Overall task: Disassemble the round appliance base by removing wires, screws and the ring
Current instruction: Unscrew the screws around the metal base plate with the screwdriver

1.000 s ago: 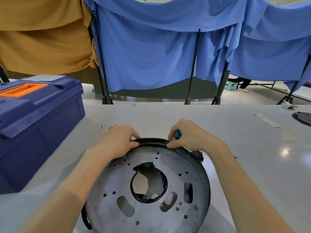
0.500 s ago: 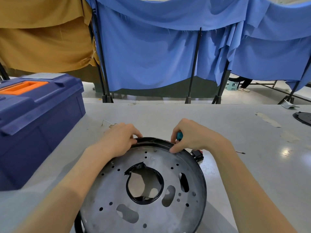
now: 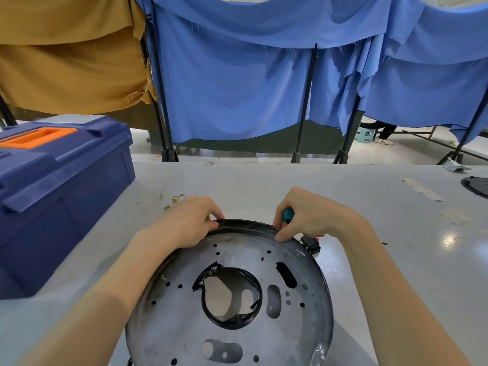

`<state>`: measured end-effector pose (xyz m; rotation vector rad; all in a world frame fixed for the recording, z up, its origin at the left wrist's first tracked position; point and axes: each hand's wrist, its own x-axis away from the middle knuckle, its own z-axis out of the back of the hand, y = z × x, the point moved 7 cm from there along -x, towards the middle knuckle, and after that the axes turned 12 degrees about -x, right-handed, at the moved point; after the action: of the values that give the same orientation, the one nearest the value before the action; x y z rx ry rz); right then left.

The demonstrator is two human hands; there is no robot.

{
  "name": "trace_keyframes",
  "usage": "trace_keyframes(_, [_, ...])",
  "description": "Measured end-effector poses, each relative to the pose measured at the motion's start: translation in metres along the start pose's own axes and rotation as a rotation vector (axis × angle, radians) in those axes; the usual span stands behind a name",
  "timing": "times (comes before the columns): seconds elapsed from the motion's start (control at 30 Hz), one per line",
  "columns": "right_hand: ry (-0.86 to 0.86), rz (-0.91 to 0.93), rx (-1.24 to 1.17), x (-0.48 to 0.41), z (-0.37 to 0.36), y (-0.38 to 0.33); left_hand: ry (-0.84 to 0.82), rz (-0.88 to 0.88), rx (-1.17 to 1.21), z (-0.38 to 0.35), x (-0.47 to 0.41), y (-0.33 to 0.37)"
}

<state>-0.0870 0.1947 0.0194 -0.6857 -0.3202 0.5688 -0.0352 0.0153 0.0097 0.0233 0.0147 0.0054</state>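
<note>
The round appliance base (image 3: 184, 326), a grey metal disc with a black ring (image 3: 248, 224) round its rim and a black-edged centre hole, stands tilted on the table in front of me. My left hand (image 3: 190, 223) grips the far rim at the top left, fingers curled over the ring. My right hand (image 3: 309, 215) pinches the rim at the top right and also holds a teal-handled tool (image 3: 288, 215), mostly hidden in the palm. A black and red connector (image 3: 310, 243) sticks out beside the rim under my right wrist.
A blue toolbox (image 3: 60, 196) with an orange handle stands at the left. Small screws and a thin wire (image 3: 173, 198) lie beyond my left hand. A black round part (image 3: 476, 186) lies at the table's (image 3: 369, 207) right edge. Blue and brown cloth screens hang behind.
The base has turned anticlockwise in my hands; its slots and centre hole have shifted round. Both hands keep their hold on the far rim.
</note>
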Motion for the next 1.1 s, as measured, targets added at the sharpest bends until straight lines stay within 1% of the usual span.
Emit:
trace_keyframes(0.13, [0.052,0.052,0.028,-0.005,-0.002,-0.004,-0.073,0.037,-0.018,-0.001,-0.002,-0.004])
trace_keyframes(0.2, [0.073,0.072,0.035,-0.008,-0.004,-0.004,-0.077,0.024,-0.029,0.001,-0.003,-0.001])
trace_keyframes(0.33, [0.051,0.053,-0.022,-0.005,0.0,-0.001,-0.064,-0.036,0.083,-0.004,-0.002,0.007])
trace_keyframes(0.37, [0.081,0.067,-0.045,-0.003,0.006,-0.002,-0.059,-0.053,0.111,-0.006,-0.002,0.008])
trace_keyframes(0.43, [0.237,0.146,-0.11,0.004,0.025,-0.01,-0.037,-0.083,0.143,-0.009,-0.002,0.008])
trace_keyframes(0.5, [0.408,0.254,-0.321,0.013,0.044,-0.019,-0.017,-0.108,0.173,-0.01,-0.001,0.007])
trace_keyframes(0.53, [0.453,0.315,-0.47,0.016,0.051,-0.024,-0.003,-0.122,0.182,-0.01,-0.001,0.007])
trace_keyframes(0.63, [0.464,0.484,-0.863,0.021,0.055,-0.038,0.032,-0.153,0.206,-0.012,-0.002,0.007])
trace_keyframes(0.7, [0.437,0.521,-0.979,0.02,0.048,-0.045,0.053,-0.148,0.234,-0.014,-0.003,0.006])
trace_keyframes(0.73, [0.434,0.511,-0.97,0.018,0.044,-0.047,0.062,-0.14,0.249,-0.014,-0.003,0.005])
trace_keyframes(0.87, [0.457,0.513,-0.784,0.019,0.041,-0.052,0.082,-0.14,0.288,-0.017,-0.005,0.002])
trace_keyframes(0.97, [0.371,0.51,-0.766,0.018,0.037,-0.052,0.067,-0.165,0.313,-0.019,-0.006,0.001])
trace_keyframes(1.1, [0.294,0.449,-0.73,0.014,0.028,-0.048,0.002,-0.207,0.401,-0.023,-0.007,0.0])
